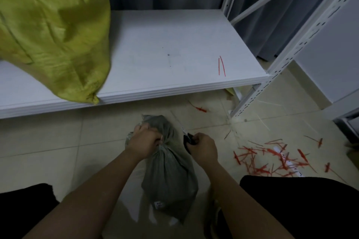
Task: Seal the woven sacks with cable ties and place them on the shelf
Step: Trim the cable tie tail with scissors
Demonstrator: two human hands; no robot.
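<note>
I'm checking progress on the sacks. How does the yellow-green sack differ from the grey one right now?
The yellow-green sack already lies on the shelf; the grey sack stands on the floor. The yellow-green sack looks far bulkier. Nobody touches it, whereas the left hand grips the grey sack's gathered neck and the right hand holds a dark tool beside it. Both are filled woven sacks.

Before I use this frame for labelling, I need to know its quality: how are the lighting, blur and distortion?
Head view: dim, flat indoor light with a cool cast; the shelf board edge and uprights bow from wide-angle distortion; the yellow-green sack is soft and smeared; the left hand, right hand and grey sack are fairly sharp; faint glare on the floor tiles.
</note>
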